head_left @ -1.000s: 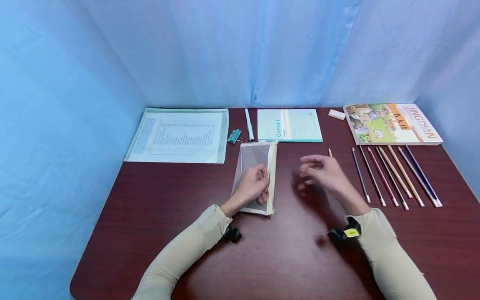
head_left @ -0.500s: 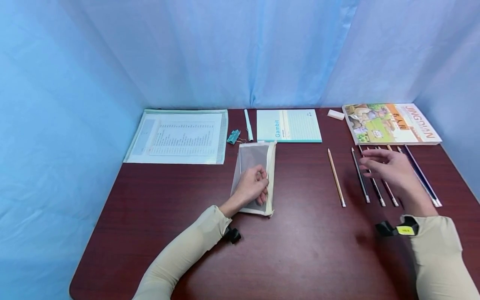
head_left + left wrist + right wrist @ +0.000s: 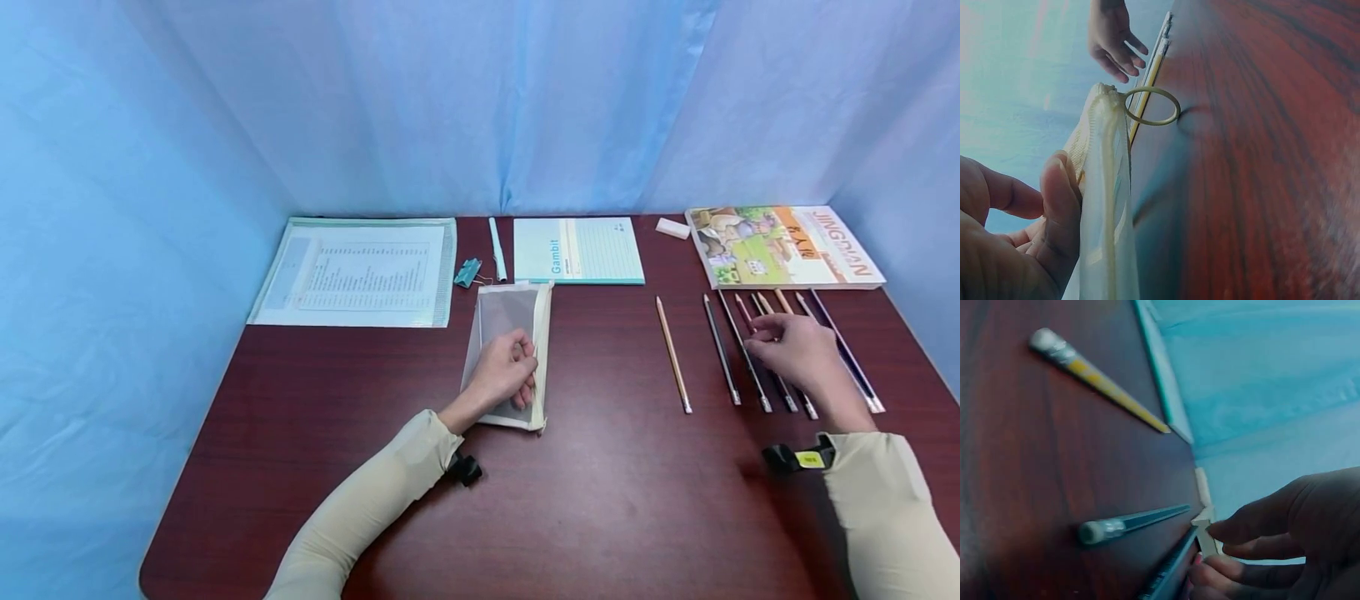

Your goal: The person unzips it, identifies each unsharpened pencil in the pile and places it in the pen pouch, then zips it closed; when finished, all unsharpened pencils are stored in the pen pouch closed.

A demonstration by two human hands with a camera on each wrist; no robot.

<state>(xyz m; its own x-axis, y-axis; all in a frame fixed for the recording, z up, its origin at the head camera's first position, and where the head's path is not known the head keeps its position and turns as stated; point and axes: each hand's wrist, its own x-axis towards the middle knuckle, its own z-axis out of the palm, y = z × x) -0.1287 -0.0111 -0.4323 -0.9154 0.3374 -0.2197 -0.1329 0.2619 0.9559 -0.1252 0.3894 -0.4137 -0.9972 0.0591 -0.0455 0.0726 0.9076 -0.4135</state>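
Note:
My left hand (image 3: 504,368) holds the zipped side of a mesh zip pouch (image 3: 510,308) that lies on the table. In the left wrist view, the fingertips (image 3: 1063,181) are pressed against the pouch's fabric edge, and a cream ring (image 3: 1152,106) dangles from the zipper end. My right hand (image 3: 798,350) hovers over a row of pencils at the right, its fingers bent and pointing left. Part of the row, including a dark red pencil (image 3: 783,392), is covered by that hand. A dark pencil (image 3: 1141,522) is nearby in the right wrist view, and a yellow pencil (image 3: 673,358) lies apart to the left.
Along the back lie a clear document sleeve (image 3: 360,271), a teal binder clip (image 3: 467,272), a white pen (image 3: 497,250), a Gambit notebook (image 3: 592,250), a white eraser (image 3: 672,228) and a picture book (image 3: 780,246). Blue curtains (image 3: 450,100) enclose the table (image 3: 600,500).
My right hand has moved right, from beside the pouch to over the pencil row, and its fingers have drawn closer together. The left hand stays on the pouch.

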